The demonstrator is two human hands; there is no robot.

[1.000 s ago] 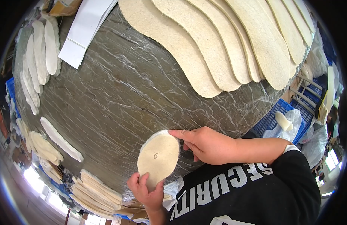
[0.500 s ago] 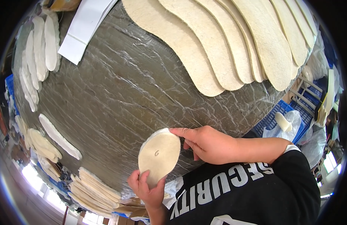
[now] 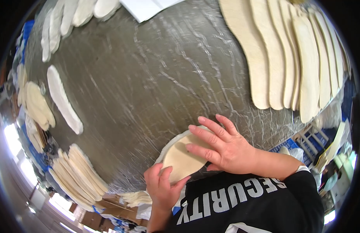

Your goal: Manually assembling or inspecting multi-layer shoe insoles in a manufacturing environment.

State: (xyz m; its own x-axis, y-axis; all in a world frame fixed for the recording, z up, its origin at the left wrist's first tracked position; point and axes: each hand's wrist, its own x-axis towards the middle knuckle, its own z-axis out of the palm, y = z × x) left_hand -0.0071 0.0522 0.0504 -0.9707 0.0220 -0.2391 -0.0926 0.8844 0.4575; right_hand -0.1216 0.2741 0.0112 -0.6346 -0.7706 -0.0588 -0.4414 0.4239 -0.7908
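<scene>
A cream felt insole [image 3: 178,161] with a white fleecy underside showing along its far edge lies at the near edge of the table, partly covered by my hands. My left hand [image 3: 162,188] grips its near left end, thumb on one side and fingers on the other. Over its other end my right hand [image 3: 230,151] rests with fingers spread, the fingertips reaching to the fleecy rim.
Overlapping cream insoles [image 3: 261,66] fan out at the far right of the plastic-covered table [image 3: 133,89]. White fleecy insoles [image 3: 67,15] lie far left, with a single one [image 3: 63,99] nearer. A stack [image 3: 81,174] sits lower left. White sheets [image 3: 149,7] lie at the back.
My right hand has gone from pinching the insole's far edge to lying spread across it. The insole has tilted to the right, with my left hand still on it. The whole view has turned.
</scene>
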